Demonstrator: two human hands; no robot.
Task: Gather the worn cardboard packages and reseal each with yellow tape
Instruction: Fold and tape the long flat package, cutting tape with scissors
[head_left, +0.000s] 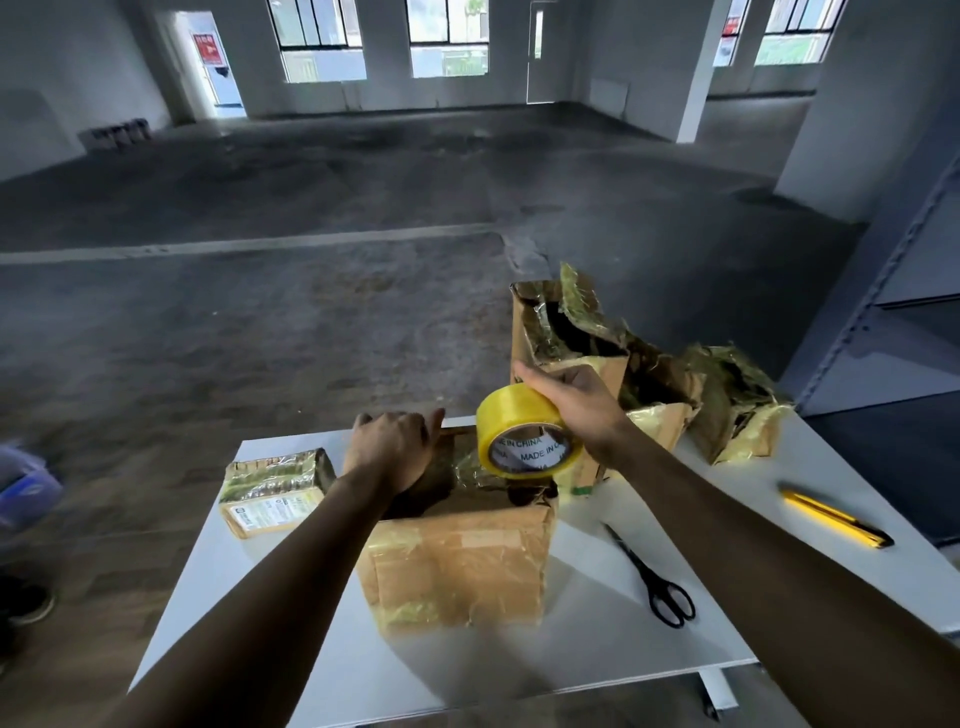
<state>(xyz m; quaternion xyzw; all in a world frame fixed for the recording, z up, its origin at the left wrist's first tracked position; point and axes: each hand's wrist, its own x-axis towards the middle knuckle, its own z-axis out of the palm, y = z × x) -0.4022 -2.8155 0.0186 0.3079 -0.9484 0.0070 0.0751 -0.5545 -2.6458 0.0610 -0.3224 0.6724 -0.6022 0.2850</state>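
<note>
My right hand (576, 402) grips the yellow tape roll (524, 436) just above the brown box (462, 561) on the table (597, 649). My left hand (392, 447) curls over the box's top edge. From the box, worn packages (737, 400) sit at one o'clock, a small package (275, 486) at nine, scissors (660, 582) at four.

Both bare arms are stretched forward, away from the body. The left hand (389, 452) is seen from the back, its fingers bent over the far rim of a box (467, 561), the thumb pointed right. The right hand (571, 402) is held slightly higher and is closed from above around a tape roll (506, 413).
</note>
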